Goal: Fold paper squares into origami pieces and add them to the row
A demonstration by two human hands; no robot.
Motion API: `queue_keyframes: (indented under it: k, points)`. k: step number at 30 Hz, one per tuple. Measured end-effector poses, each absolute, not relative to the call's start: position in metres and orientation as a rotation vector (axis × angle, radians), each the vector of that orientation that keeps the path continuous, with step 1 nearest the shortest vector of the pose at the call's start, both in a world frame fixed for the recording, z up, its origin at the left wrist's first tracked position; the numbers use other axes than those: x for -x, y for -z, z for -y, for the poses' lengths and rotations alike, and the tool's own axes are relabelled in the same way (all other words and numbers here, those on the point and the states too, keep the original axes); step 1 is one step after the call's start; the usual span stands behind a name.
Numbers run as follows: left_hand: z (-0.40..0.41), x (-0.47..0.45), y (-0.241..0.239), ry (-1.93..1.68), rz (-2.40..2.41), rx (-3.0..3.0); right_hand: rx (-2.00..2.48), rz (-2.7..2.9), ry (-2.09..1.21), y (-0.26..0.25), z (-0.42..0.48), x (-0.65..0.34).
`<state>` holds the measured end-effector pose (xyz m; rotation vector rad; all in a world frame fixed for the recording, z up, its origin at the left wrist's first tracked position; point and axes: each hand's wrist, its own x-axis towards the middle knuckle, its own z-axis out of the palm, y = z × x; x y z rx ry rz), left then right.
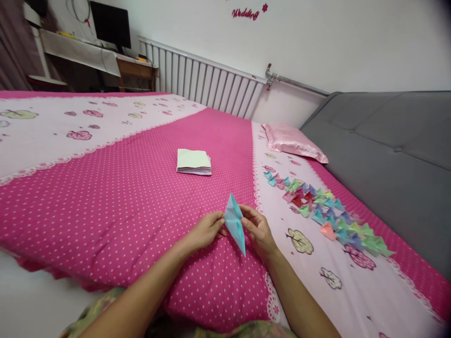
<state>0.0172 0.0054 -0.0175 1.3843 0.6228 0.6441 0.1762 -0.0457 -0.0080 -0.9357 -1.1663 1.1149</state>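
A light blue sheet of folded origami paper (234,222), long and pointed at both ends, is held upright between my two hands above the bed. My left hand (208,229) pinches its left edge near the middle, thumb on top. On the other side, my right hand (258,229) grips the right edge with thumb and fingers; some fingertips are hidden behind the paper. Beyond my hands lies a stack of square paper (193,159) with a pale sheet on top. To the right, several small folded paper boats (331,213) in many colours stand in rows.
The bed has a pink dotted cover (141,197). A pink satin pillow (294,143) lies near the grey padded headboard (391,126). A white radiator (204,77) runs along the wall; a desk with a monitor (111,24) stands at the back left.
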Motion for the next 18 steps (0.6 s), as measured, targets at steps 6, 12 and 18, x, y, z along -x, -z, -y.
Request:
queue_keyframes:
  k: [6, 12, 18]
  points:
    - [-0.0051, -0.0175, 0.0174, -0.642, -0.634, -1.402, 0.914, 1.196, -1.104, 0.0073, 0.0470, -0.1763]
    - [-0.0051, -0.0178, 0.0171, -0.638, -0.642, -1.391, 0.925, 1.168, -1.132, 0.0062, 0.0475, -0.1744]
    - [-0.0036, -0.0171, 0.0142, -0.652, -0.633, -1.356, 0.914, 1.168, -1.151, 0.0062, 0.0472, -0.1738]
